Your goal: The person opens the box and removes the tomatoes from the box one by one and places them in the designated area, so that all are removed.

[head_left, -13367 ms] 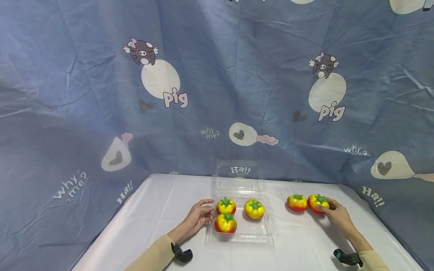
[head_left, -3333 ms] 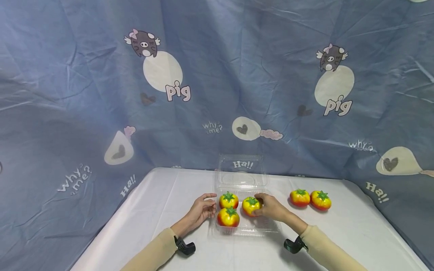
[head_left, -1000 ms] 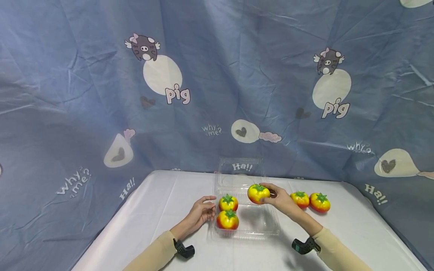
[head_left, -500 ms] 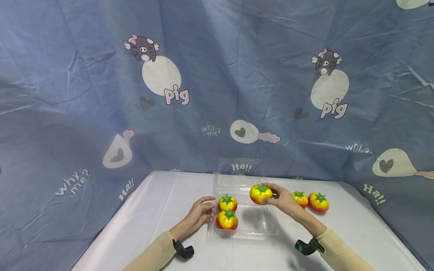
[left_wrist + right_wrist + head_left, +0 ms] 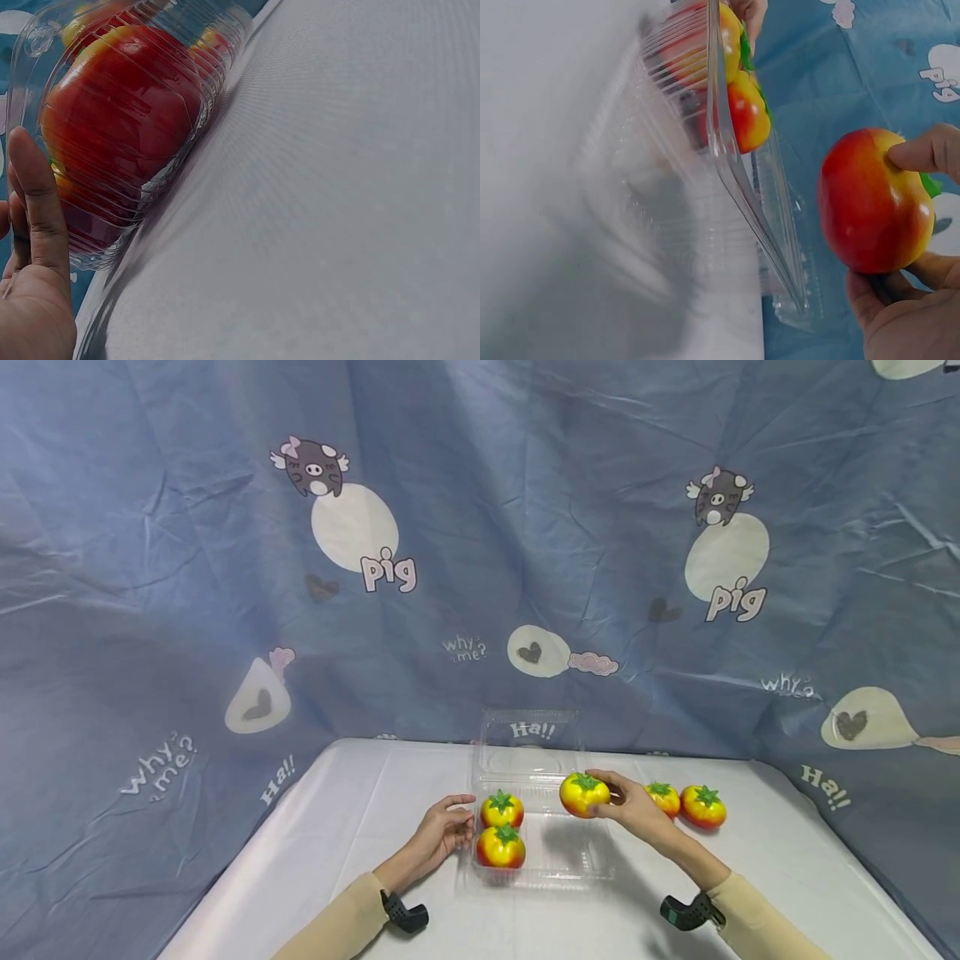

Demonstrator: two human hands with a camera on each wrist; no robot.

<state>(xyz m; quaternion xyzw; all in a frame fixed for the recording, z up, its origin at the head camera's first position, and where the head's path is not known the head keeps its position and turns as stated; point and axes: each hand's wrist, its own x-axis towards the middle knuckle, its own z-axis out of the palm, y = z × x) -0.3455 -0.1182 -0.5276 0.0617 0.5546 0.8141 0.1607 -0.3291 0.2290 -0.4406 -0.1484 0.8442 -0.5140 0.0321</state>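
My right hand [image 5: 630, 807] grips a red and yellow toy tomato [image 5: 584, 795] with green leaves, held above the right half of a clear plastic clamshell box [image 5: 558, 870]. In the right wrist view, thumb and fingers pinch that tomato [image 5: 874, 202] from opposite sides, apart from the box. Two more tomatoes, a rear one [image 5: 502, 811] and a front one [image 5: 501, 848], sit along the box's left side. My left hand [image 5: 438, 833] lies beside the left wall with relaxed fingers. In the left wrist view its fingers [image 5: 37, 195] are up against the box wall.
The box's clear lid [image 5: 528, 743] stands open at the back. Right of the box, two tomatoes lie side by side on the white tablecloth [image 5: 360, 827]: one partly behind my right hand [image 5: 663, 799], the other farther right [image 5: 702, 807]. A blue printed curtain [image 5: 450, 510] hangs behind the table.
My right hand went from a tomato on the table to the one in the box's right half, lifted it out, and has drifted slightly right with it. The left hand stays put.
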